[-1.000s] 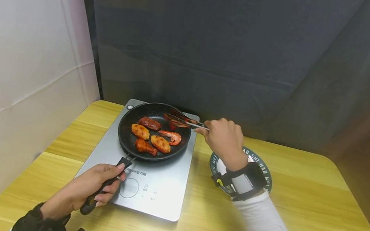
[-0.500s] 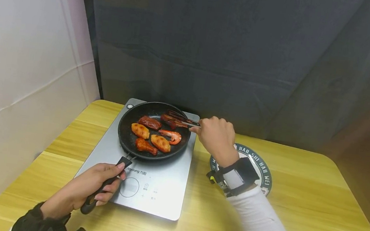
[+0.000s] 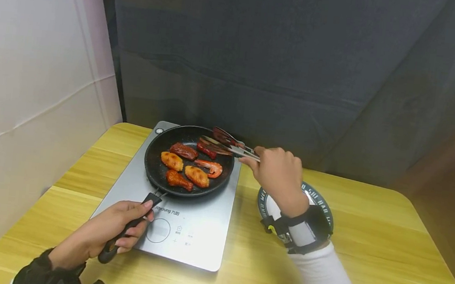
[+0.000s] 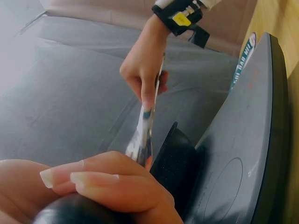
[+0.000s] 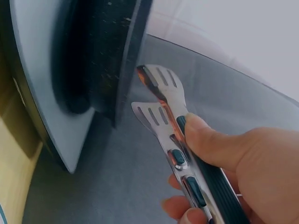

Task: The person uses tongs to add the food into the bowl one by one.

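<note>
My left hand (image 3: 124, 228) grips the black handle (image 3: 108, 251) of a frying pan (image 3: 155, 171). My right hand (image 3: 280, 175) holds metal serving tongs (image 5: 174, 95) with slotted heads, spread apart over the pan's back right rim. Partly hidden under the tongs lies a red piece of food (image 3: 206, 150). Also in the pan are a dark reddish-brown piece of meat (image 3: 184, 150), a shrimp (image 3: 214, 170), two browned chicken wings (image 3: 197, 176) and a drumstick (image 3: 178, 180). The left wrist view shows the right hand and tongs beyond the left fingers (image 4: 107, 184).
Under the pan is a silver induction cooktop (image 3: 200, 245) on a wooden table (image 3: 366, 249). A dark-rimmed plate (image 3: 323, 200) with lettering stands to the right, partly covered by my right wrist. A grey curtain (image 3: 280, 73) hangs behind, a white one (image 3: 31, 70) at left.
The tongs moved left and closed together over the red piece, then drew back right and spread apart. My left hand and the pan have stayed nearly still.
</note>
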